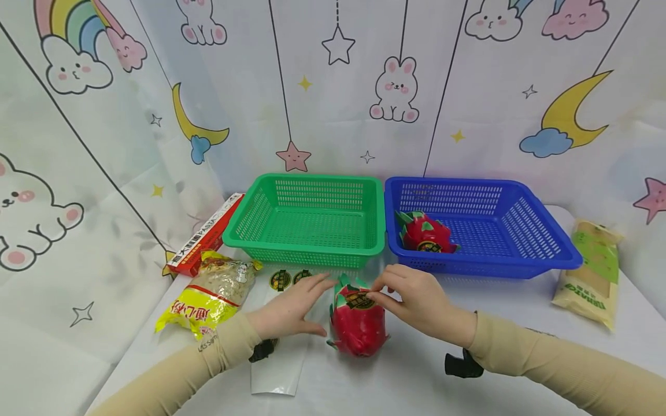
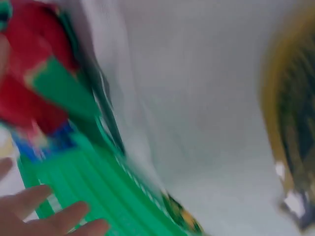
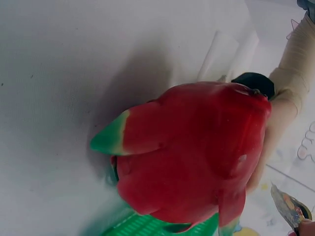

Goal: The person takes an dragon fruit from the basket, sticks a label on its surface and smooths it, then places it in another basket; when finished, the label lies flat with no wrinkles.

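A red dragon fruit (image 1: 359, 329) with green-tipped scales sits on the table in front of me. Pinched between the thumb and fingers of my right hand (image 1: 418, 300) is a dark oval sticker (image 3: 295, 209) with a gold edge, which overlaps the fruit's upper part in the head view. My left hand (image 1: 291, 306) is beside the fruit's left side, thumb and fingers spread and holding nothing. Below that hand lies a white backing strip (image 1: 276, 372) with several round stickers (image 1: 281, 280), partly hidden by the hand and wrist.
Behind the fruit stand a green basket (image 1: 307, 252) and a blue basket (image 1: 489, 267), the latter with another stickered dragon fruit (image 1: 426, 232). A yellow pasta bag (image 1: 213, 294) and a red pasta box (image 1: 205, 240) lie left. A beige-green packet (image 1: 590, 271) lies far right.
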`<state>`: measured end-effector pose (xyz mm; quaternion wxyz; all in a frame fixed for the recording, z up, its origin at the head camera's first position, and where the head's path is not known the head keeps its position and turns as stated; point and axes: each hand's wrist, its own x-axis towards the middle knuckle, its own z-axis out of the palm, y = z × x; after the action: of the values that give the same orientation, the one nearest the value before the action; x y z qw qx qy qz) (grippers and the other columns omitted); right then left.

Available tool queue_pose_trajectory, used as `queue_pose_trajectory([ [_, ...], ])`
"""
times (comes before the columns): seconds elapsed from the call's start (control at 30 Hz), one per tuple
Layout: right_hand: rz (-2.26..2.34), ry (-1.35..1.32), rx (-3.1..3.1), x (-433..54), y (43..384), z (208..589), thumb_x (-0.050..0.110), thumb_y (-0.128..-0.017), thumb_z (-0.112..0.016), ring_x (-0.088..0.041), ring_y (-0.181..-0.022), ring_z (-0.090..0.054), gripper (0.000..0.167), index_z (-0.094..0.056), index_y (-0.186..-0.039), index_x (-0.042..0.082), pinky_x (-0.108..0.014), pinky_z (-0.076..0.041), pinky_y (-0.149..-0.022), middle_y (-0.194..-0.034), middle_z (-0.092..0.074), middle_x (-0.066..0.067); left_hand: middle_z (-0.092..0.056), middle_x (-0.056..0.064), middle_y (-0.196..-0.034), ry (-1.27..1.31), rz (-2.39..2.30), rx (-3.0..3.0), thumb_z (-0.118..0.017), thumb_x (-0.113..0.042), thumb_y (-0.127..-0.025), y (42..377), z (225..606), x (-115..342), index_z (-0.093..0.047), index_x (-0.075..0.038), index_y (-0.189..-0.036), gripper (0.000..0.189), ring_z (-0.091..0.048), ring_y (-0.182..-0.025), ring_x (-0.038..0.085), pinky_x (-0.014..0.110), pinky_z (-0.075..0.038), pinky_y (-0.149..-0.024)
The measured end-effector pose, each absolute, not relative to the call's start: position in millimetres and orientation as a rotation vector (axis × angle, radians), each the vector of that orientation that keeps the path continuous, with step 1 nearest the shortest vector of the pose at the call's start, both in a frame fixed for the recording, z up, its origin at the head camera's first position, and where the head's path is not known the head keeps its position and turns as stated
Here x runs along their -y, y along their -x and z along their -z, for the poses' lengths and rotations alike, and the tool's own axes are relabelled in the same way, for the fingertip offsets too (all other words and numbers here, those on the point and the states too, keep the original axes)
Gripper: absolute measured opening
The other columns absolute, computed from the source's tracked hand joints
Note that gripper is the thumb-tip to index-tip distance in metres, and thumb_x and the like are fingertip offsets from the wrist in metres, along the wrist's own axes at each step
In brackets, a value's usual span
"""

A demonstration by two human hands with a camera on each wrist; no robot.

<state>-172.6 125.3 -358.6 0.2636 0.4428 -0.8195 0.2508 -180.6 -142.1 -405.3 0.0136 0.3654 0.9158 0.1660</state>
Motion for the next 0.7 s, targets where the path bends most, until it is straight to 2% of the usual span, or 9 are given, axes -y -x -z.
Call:
queue_pose_trajectory([
  [0.07,-0.666,-1.189,2.228,-126,173,359,0.013,-0.071,-0.077,-0.005,-0.063,-0.055,0.018,-0.062,-0.079,0.016,-0.011,-0.045,-0.057,-0.071,-0.056,0.009,-0.019,0.012,-0.152,-1.249,-0.510,-2.771,-0.075,-0.047,-0.071,177,406,135,-0.024,-0.013,-0.145,0.095,-0.026,-0.137,0.028,0.044,-0.031,-0.108],
  [0.13,-0.661,-1.190,2.245,-127,172,360,0.014,-0.072,-0.076,-0.005,-0.064,-0.054,0.018,-0.061,-0.079,0.016,-0.012,-0.044,-0.057,-0.071,-0.054,0.009,-0.013,0.010,-0.154,-1.304,-0.518,-2.726,-0.074,-0.050,-0.070,174,406,129,-0.022,-0.015,-0.146,0.098,-0.022,-0.139,0.027,0.044,-0.029,-0.109],
  [0.37,-0.674,-1.203,2.432,-130,167,360,0.018,-0.080,-0.072,-0.004,-0.066,-0.051,0.015,-0.057,-0.080,0.019,-0.013,-0.044,-0.057,-0.074,-0.052,0.012,-0.013,0.009,-0.154,-1.227,-0.596,-2.676,-0.069,-0.048,-0.077,171,408,118,-0.015,-0.015,-0.148,0.095,-0.023,-0.139,0.024,0.040,-0.031,-0.108],
  [0.7,-0.593,-1.274,2.714,-128,163,357,0.026,-0.086,-0.064,0.003,-0.057,-0.040,0.016,-0.055,-0.075,0.020,-0.014,-0.037,-0.051,-0.068,-0.048,0.015,-0.006,0.010,-0.155,-1.173,-0.673,-2.622,-0.069,-0.044,-0.079,169,407,117,-0.011,-0.016,-0.148,0.094,-0.021,-0.140,0.025,0.039,-0.033,-0.107],
])
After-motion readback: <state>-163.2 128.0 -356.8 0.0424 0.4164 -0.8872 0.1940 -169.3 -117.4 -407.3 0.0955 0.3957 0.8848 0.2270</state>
